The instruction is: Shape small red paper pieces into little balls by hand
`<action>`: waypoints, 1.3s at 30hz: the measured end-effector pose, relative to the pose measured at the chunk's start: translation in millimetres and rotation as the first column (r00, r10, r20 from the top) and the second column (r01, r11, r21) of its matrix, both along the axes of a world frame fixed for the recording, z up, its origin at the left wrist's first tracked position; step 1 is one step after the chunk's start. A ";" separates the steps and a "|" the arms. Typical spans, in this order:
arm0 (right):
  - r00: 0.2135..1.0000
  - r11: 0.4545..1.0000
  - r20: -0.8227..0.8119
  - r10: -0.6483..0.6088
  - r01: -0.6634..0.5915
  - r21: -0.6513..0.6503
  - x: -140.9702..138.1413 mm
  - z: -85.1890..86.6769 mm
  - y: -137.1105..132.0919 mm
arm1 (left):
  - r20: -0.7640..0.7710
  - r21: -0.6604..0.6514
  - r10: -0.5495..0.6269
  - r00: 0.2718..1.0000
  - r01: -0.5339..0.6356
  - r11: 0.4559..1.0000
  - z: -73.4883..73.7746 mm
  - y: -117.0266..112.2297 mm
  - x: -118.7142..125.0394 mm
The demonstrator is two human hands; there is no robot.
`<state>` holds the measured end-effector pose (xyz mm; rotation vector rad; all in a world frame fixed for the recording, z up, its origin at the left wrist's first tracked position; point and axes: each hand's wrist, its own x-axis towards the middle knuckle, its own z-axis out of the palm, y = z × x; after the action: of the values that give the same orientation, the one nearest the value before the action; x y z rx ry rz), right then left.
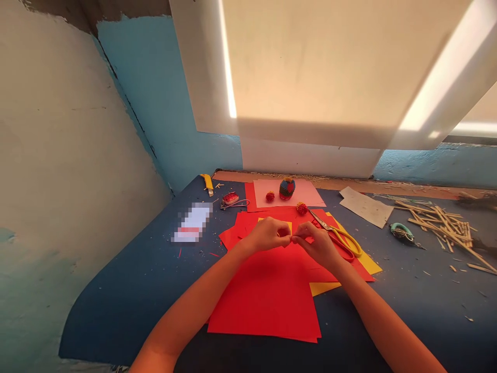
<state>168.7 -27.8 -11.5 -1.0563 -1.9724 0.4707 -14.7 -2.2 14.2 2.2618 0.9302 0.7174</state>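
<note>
My left hand (269, 234) and my right hand (317, 244) meet fingertip to fingertip above a pile of red paper (267, 303). Both are closed in a pinch, and whatever lies between the fingertips is too small to make out. Below the left fingers a bit of yellow paper (286, 226) shows. Scissors (320, 220) with red and yellow handles lie just beyond my right hand. Close to their tip sits a small red and yellow ball (302, 209).
A dark, round ornament with a red patch (287, 189) and a red ball (270, 196) stand on pink paper (310, 194). Leftward are a yellow cutter (208, 184) and a red item (230, 198). Thin sticks (446, 223), grey card (367, 207) and a teal tool (402, 233) lie right.
</note>
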 end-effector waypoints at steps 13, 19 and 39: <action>0.998 0.967 -0.017 -0.053 0.056 0.250 0.5 -5.6 3.3 | 0.079 -0.219 -0.005 0.997 0.022 0.975 -0.6 3.5 -0.3; 0.985 0.853 0.139 -0.104 0.016 0.521 4.7 -3.9 5.3 | 0.365 -0.534 0.202 0.909 0.027 0.845 -1.3 12.5 0.3; 0.942 0.986 -0.297 -0.156 0.130 -0.108 -11.2 -6.9 4.0 | 0.273 -0.286 0.137 0.952 -0.055 0.957 -0.6 -0.2 8.4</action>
<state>157.5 -23.7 -18.4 -1.1008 -1.6040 0.6053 -6.3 -2.4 13.6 1.8196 0.9374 0.8779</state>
